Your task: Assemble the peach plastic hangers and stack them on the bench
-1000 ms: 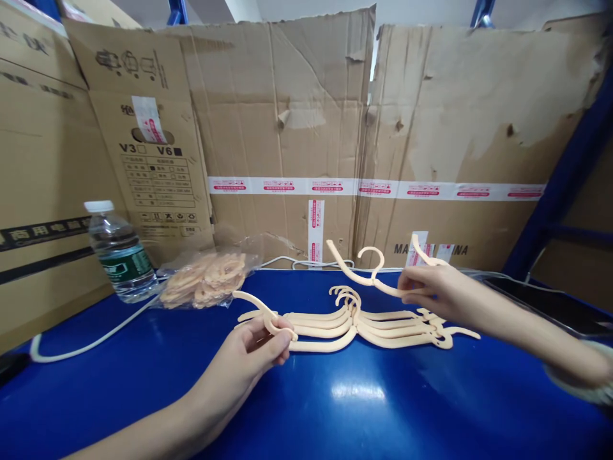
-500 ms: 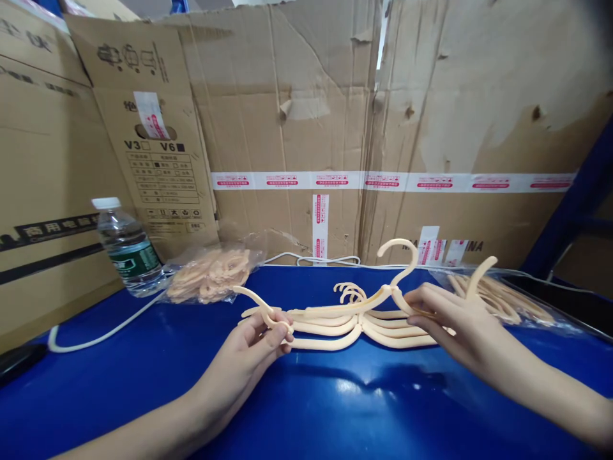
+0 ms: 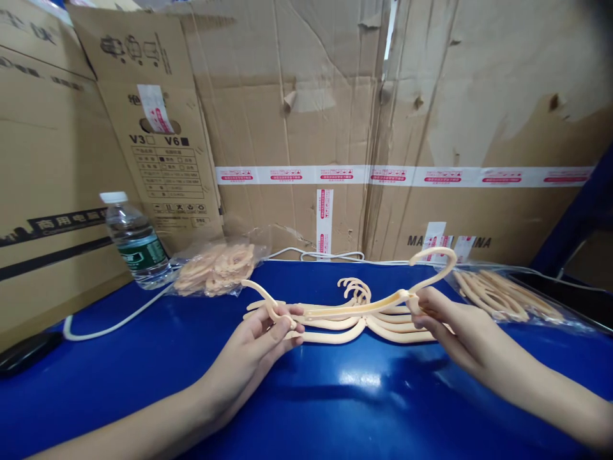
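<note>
My left hand (image 3: 268, 338) pinches a small curved cream piece (image 3: 261, 292), whose thin end points up and left. Between my hands a cream hanger (image 3: 357, 312) is held above the others, its large hook (image 3: 435, 255) standing up at the right. My right hand (image 3: 445, 322) grips this hanger at its right part, just below the hook; the fingers hide much of that part. Behind and beneath lie several cream hangers (image 3: 335, 337) in a row on the blue table (image 3: 345, 409), their small hooks (image 3: 357, 287) pointing back.
A clear bag of cream parts (image 3: 215, 268) lies at the back left beside a water bottle (image 3: 138, 246). Another bag of long parts (image 3: 507, 295) is at the right. A white cable (image 3: 110, 329) and a black object (image 3: 29, 351) are at left. Cardboard (image 3: 297, 128) stands behind.
The held hanger's hook has shifted right and tipped further over. My right hand now closes on the hanger near the hook's base, and the upright curved tip beside it no longer shows.
</note>
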Action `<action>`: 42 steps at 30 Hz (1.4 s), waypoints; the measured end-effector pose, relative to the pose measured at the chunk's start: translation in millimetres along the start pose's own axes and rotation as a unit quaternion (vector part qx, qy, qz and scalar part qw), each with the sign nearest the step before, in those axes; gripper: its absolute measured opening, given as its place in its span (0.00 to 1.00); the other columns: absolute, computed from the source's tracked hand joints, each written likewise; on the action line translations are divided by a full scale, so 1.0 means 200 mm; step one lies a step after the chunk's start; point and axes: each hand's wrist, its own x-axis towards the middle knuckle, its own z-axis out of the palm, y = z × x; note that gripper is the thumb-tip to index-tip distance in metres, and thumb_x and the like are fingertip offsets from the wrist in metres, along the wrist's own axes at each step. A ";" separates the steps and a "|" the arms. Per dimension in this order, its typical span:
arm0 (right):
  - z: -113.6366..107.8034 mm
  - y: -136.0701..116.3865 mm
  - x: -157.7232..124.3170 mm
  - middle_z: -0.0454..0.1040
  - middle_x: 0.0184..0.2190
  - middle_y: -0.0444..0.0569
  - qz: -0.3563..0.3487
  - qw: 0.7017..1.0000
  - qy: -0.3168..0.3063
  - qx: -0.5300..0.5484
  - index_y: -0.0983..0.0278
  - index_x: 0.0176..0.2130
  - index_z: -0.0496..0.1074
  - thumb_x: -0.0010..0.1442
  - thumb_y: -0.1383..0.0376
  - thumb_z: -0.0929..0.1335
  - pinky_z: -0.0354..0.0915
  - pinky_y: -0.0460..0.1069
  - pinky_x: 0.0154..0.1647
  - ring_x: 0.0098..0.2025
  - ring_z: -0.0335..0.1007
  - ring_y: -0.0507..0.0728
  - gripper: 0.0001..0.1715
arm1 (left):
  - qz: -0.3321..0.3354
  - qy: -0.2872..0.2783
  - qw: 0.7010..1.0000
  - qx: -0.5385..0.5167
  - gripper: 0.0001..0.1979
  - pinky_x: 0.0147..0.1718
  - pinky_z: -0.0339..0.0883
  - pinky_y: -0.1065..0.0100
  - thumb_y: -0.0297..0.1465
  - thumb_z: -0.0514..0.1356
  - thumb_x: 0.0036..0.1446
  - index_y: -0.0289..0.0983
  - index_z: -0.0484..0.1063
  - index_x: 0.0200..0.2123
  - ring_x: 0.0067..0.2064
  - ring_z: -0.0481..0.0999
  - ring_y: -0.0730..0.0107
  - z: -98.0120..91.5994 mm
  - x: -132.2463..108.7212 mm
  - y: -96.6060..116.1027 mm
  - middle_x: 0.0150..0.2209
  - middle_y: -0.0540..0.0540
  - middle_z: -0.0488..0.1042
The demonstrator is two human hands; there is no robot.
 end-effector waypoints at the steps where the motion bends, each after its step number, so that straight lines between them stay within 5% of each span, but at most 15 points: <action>1: 0.00 -0.01 0.00 0.70 0.23 0.45 -0.009 1.000 -0.005 -0.009 0.58 0.35 0.61 0.66 0.60 0.59 0.60 0.48 0.23 0.22 0.65 0.55 0.07 | -0.001 0.000 1.000 -0.004 0.07 0.49 0.67 0.64 0.34 0.66 0.57 0.37 0.75 0.34 0.44 0.70 0.68 0.00 0.00 0.00 0.45 0.46 0.72; 11: -0.01 -0.05 -0.03 0.71 0.26 0.44 -0.064 0.997 -0.041 -0.035 0.60 0.36 0.62 0.68 0.67 0.58 0.59 0.47 0.25 0.24 0.67 0.54 0.08 | -0.036 -0.033 0.998 -0.028 0.07 0.44 0.68 0.64 0.32 0.65 0.57 0.35 0.71 0.32 0.39 0.71 0.68 0.00 -0.01 0.00 0.39 0.46 0.72; 25: 0.00 -0.09 -0.01 0.73 0.27 0.44 -0.115 0.993 0.004 -0.018 0.60 0.36 0.65 0.66 0.71 0.60 0.62 0.46 0.24 0.24 0.68 0.52 0.09 | -0.075 -0.067 0.994 -0.033 0.07 0.38 0.69 0.67 0.31 0.65 0.57 0.34 0.71 0.32 0.36 0.70 0.69 -0.01 -0.01 0.02 0.31 0.47 0.68; 32: 0.02 -0.10 -0.04 0.76 0.31 0.48 -0.144 0.989 0.005 -0.044 0.60 0.35 0.64 0.66 0.71 0.59 0.67 0.47 0.30 0.32 0.74 0.56 0.09 | -0.077 -0.077 0.994 -0.030 0.07 0.38 0.71 0.66 0.30 0.66 0.56 0.34 0.72 0.31 0.35 0.72 0.69 0.01 -0.02 0.00 0.34 0.47 0.70; 42: 0.02 -0.09 -0.03 0.75 0.31 0.46 -0.139 0.989 0.022 -0.035 0.59 0.38 0.64 0.65 0.72 0.60 0.66 0.46 0.29 0.30 0.73 0.55 0.09 | -0.071 -0.042 0.996 -0.038 0.08 0.39 0.72 0.65 0.29 0.68 0.53 0.34 0.71 0.28 0.35 0.74 0.67 0.00 -0.03 0.03 0.36 0.45 0.74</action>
